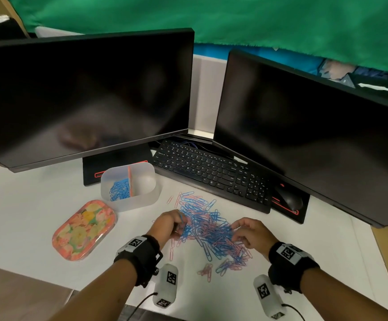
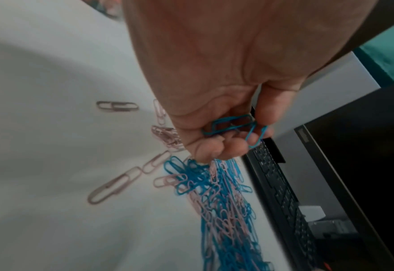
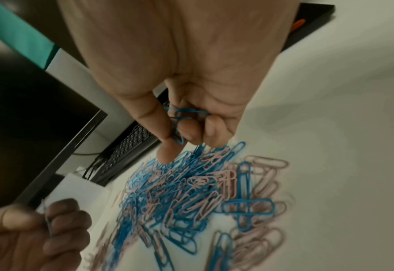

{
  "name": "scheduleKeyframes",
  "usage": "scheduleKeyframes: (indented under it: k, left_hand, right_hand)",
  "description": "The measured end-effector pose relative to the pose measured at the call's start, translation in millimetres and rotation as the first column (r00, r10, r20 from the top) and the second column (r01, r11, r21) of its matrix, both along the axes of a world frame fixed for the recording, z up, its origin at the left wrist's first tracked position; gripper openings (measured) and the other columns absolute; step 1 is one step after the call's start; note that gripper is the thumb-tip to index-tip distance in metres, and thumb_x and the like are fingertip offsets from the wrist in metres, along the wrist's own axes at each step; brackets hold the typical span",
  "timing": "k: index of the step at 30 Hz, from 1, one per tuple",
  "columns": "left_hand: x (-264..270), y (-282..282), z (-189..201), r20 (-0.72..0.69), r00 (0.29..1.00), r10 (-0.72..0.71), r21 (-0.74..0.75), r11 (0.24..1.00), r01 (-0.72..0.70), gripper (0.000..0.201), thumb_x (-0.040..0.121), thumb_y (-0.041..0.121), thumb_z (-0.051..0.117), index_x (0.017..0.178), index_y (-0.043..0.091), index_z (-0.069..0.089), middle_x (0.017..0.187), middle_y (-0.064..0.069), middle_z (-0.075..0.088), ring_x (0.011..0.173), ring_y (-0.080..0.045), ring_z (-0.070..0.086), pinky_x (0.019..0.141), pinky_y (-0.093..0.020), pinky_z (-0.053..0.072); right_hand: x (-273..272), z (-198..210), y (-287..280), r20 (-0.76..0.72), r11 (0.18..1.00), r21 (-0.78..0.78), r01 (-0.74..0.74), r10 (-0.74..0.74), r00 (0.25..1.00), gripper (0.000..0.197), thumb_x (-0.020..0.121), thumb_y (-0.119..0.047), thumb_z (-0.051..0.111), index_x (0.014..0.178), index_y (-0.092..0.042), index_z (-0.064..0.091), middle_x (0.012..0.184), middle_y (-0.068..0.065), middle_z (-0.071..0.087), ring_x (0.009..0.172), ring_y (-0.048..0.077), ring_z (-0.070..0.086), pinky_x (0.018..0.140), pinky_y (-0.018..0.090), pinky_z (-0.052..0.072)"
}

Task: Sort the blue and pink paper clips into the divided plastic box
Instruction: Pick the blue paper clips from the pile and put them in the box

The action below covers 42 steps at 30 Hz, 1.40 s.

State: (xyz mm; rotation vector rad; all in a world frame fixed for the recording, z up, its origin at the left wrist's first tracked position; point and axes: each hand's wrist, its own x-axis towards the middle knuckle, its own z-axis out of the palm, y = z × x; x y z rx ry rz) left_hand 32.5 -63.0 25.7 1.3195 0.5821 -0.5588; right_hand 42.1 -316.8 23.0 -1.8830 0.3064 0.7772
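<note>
A tangled pile of blue and pink paper clips [image 1: 211, 230] lies on the white desk between my hands. My left hand [image 1: 171, 224] sits at the pile's left edge, its curled fingers holding blue clips [image 2: 234, 126]. At the pile's right edge, my right hand [image 1: 249, 231] pinches blue clips [image 3: 180, 124] between thumb and fingers, just above the heap [image 3: 180, 188]. The divided plastic box [image 1: 152, 198] stands behind and left of the pile. Its left compartment holds blue clips [image 1: 120, 189]; the right compartment looks empty. An orange divider [image 1: 130, 181] splits it.
A floral lid or tin [image 1: 84, 229] lies left of my left hand. A black keyboard [image 1: 211, 172] and mouse [image 1: 289, 200] sit behind the pile, under two dark monitors [image 1: 84, 93]. A few stray clips [image 1: 208, 269] lie near the desk's front edge.
</note>
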Motion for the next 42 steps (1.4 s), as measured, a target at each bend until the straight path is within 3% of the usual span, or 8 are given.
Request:
scheduleKeyframes:
  k: [6, 10, 14, 20, 25, 29, 35, 42]
  left_hand:
    - [0.0, 3.6, -4.6, -0.062, 0.985, 0.159, -0.144, 0.975, -0.167, 0.020, 0.081, 0.008, 0.032, 0.067, 0.009, 0.045, 0.055, -0.006, 0.041, 0.048, -0.020, 0.042, 0.050, -0.024, 0.031]
    - [0.7, 7.9, -9.2, 0.003, 1.000, -0.018, 0.107, 0.994, 0.017, 0.026, 0.091, 0.022, 0.048, 0.066, 0.014, 0.049, 0.056, -0.005, 0.047, 0.048, -0.017, 0.039, 0.051, -0.023, 0.032]
    - [-6.1, 3.6, -21.1, 0.060, 0.898, -0.435, 0.662, 0.691, 0.291, 0.020, 0.084, 0.032, 0.066, 0.071, 0.020, 0.057, 0.070, 0.003, 0.061, 0.060, -0.009, 0.053, 0.056, -0.020, 0.039]
    - [-12.1, -7.0, -32.3, -0.069, 0.765, -0.640, 0.851, 0.362, 0.379, 0.016, 0.082, 0.028, 0.062, 0.072, 0.024, 0.051, 0.080, 0.003, 0.061, 0.081, -0.020, 0.060, 0.070, -0.026, 0.048]
    - [-12.6, -4.1, -34.0, -0.086, 0.753, -0.653, 0.867, 0.323, 0.379, 0.009, 0.084, 0.020, 0.053, 0.082, 0.020, 0.062, 0.089, -0.001, 0.066, 0.084, -0.021, 0.062, 0.074, -0.029, 0.051]
    - [-13.7, -2.0, -32.2, -0.056, 0.740, -0.670, 0.877, 0.321, 0.357, 0.008, 0.079, 0.017, 0.057, 0.079, 0.024, 0.053, 0.093, 0.000, 0.060, 0.087, -0.021, 0.058, 0.077, -0.029, 0.049]
    - [-16.5, 0.2, -31.8, 0.001, 0.760, -0.650, 0.895, 0.340, 0.289, 0.014, 0.083, 0.023, 0.061, 0.095, 0.020, 0.054, 0.100, -0.001, 0.055, 0.088, -0.023, 0.058, 0.080, -0.032, 0.050]
    - [-12.9, 0.3, -29.3, -0.029, 0.740, -0.672, 0.895, 0.312, 0.318, 0.009, 0.086, 0.021, 0.055, 0.094, 0.020, 0.060, 0.102, -0.002, 0.056, 0.092, -0.024, 0.059, 0.081, -0.031, 0.050]
  right_hand:
    - [-1.5, -1.8, 7.7, -0.103, 0.956, 0.180, 0.233, -0.217, 0.971, 0.015, 0.088, -0.005, 0.041, 0.083, -0.005, 0.055, 0.051, 0.006, 0.040, 0.048, 0.019, 0.033, 0.050, 0.026, 0.027]
    - [-2.7, -2.2, 17.9, -0.156, 0.953, 0.204, 0.225, -0.196, 0.968, 0.016, 0.094, -0.013, 0.044, 0.088, -0.006, 0.058, 0.054, 0.007, 0.047, 0.047, 0.020, 0.040, 0.048, 0.026, 0.033]
    - [-4.7, 3.0, 28.9, -0.124, 0.988, 0.146, 0.043, -0.025, 0.992, 0.018, 0.095, -0.010, 0.042, 0.091, -0.007, 0.059, 0.061, 0.006, 0.054, 0.050, 0.017, 0.045, 0.048, 0.023, 0.035]
    - [-16.3, 4.7, 49.3, -0.004, 0.953, -0.078, -0.293, 0.294, 0.956, 0.024, 0.093, -0.006, 0.033, 0.087, -0.012, 0.055, 0.063, -0.004, 0.045, 0.054, 0.007, 0.040, 0.052, 0.020, 0.031]
    - [-34.7, -4.5, 56.7, 0.105, 0.741, -0.471, -0.478, 0.585, 0.804, 0.018, 0.084, -0.026, 0.052, 0.066, -0.025, 0.048, 0.073, -0.003, 0.057, 0.072, 0.017, 0.056, 0.068, 0.029, 0.046]
    - [-43.8, -10.1, 66.4, 0.074, 0.586, -0.663, -0.465, 0.669, 0.739, 0.023, 0.085, -0.038, 0.058, 0.091, -0.016, 0.062, 0.099, 0.006, 0.066, 0.094, 0.026, 0.062, 0.075, 0.029, 0.044]
    - [-41.8, -11.4, 71.8, 0.048, 0.591, -0.669, -0.452, 0.641, 0.766, 0.017, 0.083, -0.024, 0.059, 0.095, -0.012, 0.063, 0.102, 0.008, 0.066, 0.090, 0.025, 0.061, 0.070, 0.025, 0.039]
    - [-42.7, -7.4, 64.1, 0.009, 0.604, -0.602, -0.521, 0.658, 0.753, 0.014, 0.082, -0.025, 0.060, 0.071, -0.022, 0.052, 0.089, 0.003, 0.062, 0.077, 0.020, 0.053, 0.068, 0.024, 0.040]
